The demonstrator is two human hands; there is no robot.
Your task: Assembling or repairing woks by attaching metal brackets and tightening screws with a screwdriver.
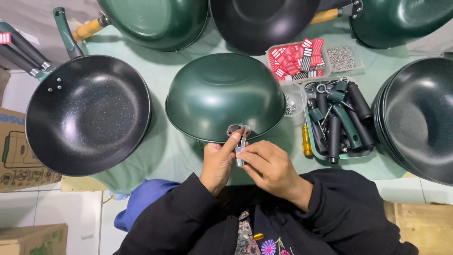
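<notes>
- While my black sleeves sit nearest the camera, my left hand (218, 163) and right hand (271, 167) meet just above them, at the near edge of the worktop (165, 151).
- The fingers of both hands are narrow, pinched on 1 small metal bracket (239, 137): my left thumb presses its plate end, my right fingertips hold the lower end.
- The bracket's long axis runs away from me, near to far, and its far end lies against the near rim of the upturned green wok (225, 94).
- That wok sits dome-up directly beyond my fingers, so both hands are about equally close; the left thumb is the one nearer the rim.
- To the right lies a tray of dark handles (337, 120), with a yellow screwdriver (306, 140) beside it.
- To the left rests a finished black wok (87, 115), opening upward.
- Farthest off, a box of red tags (297, 59).
</notes>
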